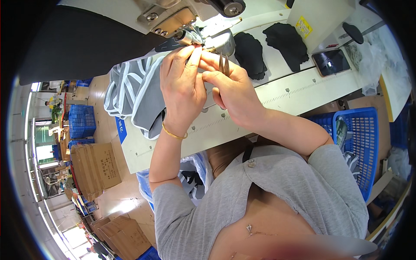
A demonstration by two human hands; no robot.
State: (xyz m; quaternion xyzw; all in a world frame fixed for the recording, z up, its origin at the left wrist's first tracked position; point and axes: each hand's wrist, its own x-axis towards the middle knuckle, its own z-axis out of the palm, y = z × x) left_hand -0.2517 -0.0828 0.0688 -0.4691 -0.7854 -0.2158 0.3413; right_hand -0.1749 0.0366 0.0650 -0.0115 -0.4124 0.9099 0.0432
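My left hand (183,84) is raised to the sewing machine head (177,22), its fingertips pressed together just under the needle area. Whatever those fingers pinch is too small and hidden to make out. Close beside it, my right hand (241,96) is closed around a pair of thread snips (224,66), whose two pointed blades stick up past the fingers. The right fingertips reach in toward the left ones and partly vanish behind them. Left of my left wrist, grey fabric pieces with white binding (139,93) lie bunched on the white machine table (264,99).
Two stacks of black cut fabric (250,56) (287,45) lie right of the needle area. A phone (331,63) rests farther right. A blue basket (368,147) stands by my right elbow, a bag-lined bin (146,180) below the table. Cardboard boxes (95,168) sit on the floor at left.
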